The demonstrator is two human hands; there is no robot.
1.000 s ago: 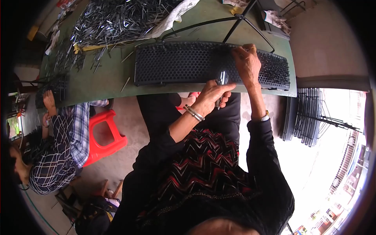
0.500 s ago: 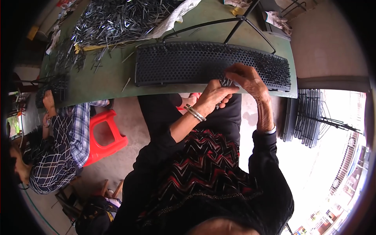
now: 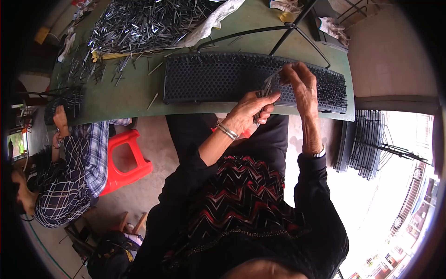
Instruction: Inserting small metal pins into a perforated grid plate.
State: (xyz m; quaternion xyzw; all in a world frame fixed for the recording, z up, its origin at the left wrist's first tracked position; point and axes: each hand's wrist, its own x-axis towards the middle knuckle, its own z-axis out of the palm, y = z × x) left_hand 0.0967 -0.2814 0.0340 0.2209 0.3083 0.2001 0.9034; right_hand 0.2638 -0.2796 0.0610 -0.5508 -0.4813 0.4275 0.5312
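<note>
A bunch of thin dark metal strips is gripped in my left hand, fingers wrapped round it, at the near edge of a black perforated panel. My right hand is over the panel's right part, thumb and fingers pinched together beside the bunch's upper end. What sits in that pinch is too small and blurred to make out. Many short dark pieces stand in the holes at the panel's right end, while round bare holes show across its left and middle.
A heap of loose strips lies on sheeting at the far left of the green table. Black rods rise behind the panel. Further left, a person works beside a red stool. Black racks stand right.
My right hand has moved up and slightly right, away from my left hand, out over the panel. My left hand still grips the bunch, whose upper ends now show more.
</note>
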